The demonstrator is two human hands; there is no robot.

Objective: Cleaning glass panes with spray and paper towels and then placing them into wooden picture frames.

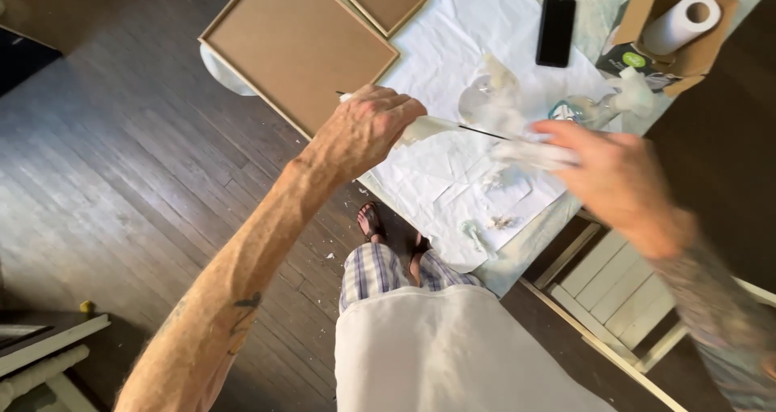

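Note:
My left hand [368, 125] is closed around the wrapped end of a thin dark rod [481, 130] that runs to the right over the table. My right hand [618, 177] is blurred and grips a crumpled white cloth or paper [525, 152] pressed against the rod's far end. Both hands hover above white paper sheets [453, 177] covering the table. A clear glass piece [485, 97] lies just behind the rod.
Two brown framed boards [295, 44] lie at the table's left end. A black phone [557, 30], a spray bottle [614, 105] and a cardboard box with a paper towel roll [683, 20] sit farther back. A white chair [622, 291] stands at right; dark wood floor lies left.

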